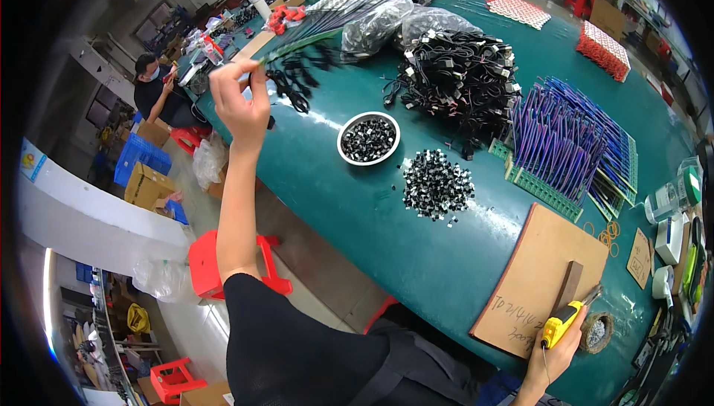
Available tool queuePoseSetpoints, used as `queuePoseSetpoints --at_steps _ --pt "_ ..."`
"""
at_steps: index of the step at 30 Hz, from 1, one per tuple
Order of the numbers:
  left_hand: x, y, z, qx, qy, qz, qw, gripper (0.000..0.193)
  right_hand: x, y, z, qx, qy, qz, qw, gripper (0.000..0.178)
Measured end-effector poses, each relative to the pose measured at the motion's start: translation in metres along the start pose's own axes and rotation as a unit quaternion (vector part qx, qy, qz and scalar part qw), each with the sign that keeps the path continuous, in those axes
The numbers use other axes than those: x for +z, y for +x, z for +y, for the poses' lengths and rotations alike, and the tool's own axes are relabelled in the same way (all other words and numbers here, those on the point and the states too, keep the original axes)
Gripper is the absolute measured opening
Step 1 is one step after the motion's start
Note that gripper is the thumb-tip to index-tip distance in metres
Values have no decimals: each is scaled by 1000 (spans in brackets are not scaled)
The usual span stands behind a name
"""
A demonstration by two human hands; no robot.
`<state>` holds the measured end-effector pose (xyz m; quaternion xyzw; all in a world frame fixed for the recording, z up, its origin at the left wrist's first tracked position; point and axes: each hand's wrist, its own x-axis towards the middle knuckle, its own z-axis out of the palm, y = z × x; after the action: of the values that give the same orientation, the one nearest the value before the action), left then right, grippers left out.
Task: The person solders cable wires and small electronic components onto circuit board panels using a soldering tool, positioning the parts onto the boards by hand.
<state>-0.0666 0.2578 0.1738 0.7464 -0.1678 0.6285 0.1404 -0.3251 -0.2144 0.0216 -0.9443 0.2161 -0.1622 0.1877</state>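
My left hand (242, 105) is raised at the far left of the table, its fingers pinched on the end of a narrow green strip (301, 44). Black cables (309, 64) hang along that strip, blurred by motion. At the lower right, my right hand (556, 354) is closed around a yellow-handled soldering iron (563, 322), its tip pointing up and away. Beneath the iron lies a brown board (524, 287) with a dark bar (569, 285) on it. A small round pot (596, 332) of pale bits sits beside my right hand.
On the green table (327, 198) are a white bowl (346, 155) of small black connectors, a loose connector pile (437, 187), a heap of black cables (457, 82) and racks of purple wires (558, 134). A red stool (204, 265) stands at left. Other people work beyond.
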Motion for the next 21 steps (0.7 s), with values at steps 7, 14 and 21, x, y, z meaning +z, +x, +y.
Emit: queuePoseSetpoints --at_steps 7,14,21 --pt "-1 -147 -122 5 41 -353 935 13 -1 4 -2 -50 -10 38 998 82" --pt "37 -125 3 -138 29 -189 972 20 -2 15 -13 -58 -23 41 997 82" --pt "126 -115 219 -110 -306 -493 807 26 -8 12 -11 -36 -24 31 999 83"
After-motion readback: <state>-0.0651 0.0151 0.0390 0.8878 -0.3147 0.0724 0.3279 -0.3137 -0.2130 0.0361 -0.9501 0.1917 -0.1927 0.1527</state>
